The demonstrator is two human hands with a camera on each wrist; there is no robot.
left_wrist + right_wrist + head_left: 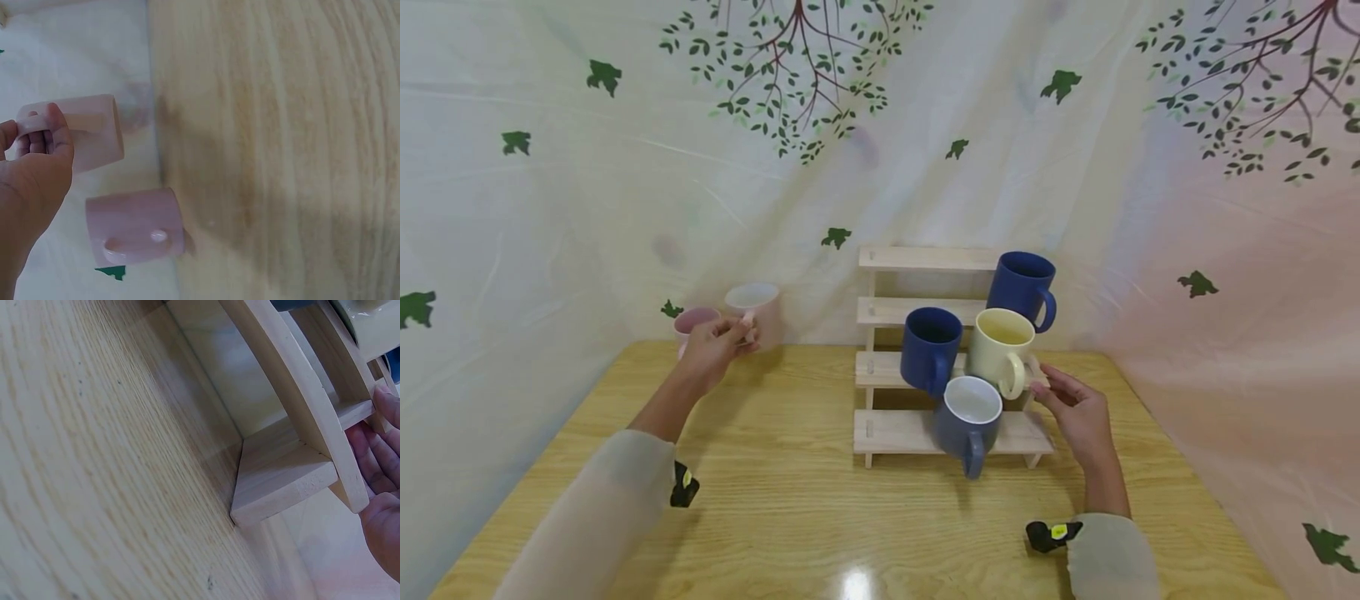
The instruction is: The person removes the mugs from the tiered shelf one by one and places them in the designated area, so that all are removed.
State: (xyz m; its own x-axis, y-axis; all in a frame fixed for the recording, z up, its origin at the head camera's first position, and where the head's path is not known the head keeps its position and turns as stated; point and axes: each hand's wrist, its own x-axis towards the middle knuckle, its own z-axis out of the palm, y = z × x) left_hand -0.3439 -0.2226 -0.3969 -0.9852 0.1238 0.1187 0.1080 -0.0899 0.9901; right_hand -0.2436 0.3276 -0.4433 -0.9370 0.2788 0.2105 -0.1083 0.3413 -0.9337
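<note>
Two mishaps we fear: pale-pink cylindrical ceramic mug (767,313) slipping if the left hand's (709,352) pinch loosens, stepped pale-wood rack (897,427) jolting if the right hand's (1081,415) grip tugs!

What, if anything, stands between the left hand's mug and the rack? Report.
Nothing visible: only bare tabletop separates the pale pink mug in the left hand from the rack. The other pink mug sits farther left.

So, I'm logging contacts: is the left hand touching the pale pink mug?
Touching. The left wrist view shows the left hand gripping the handle of the pale pink mug.
</note>
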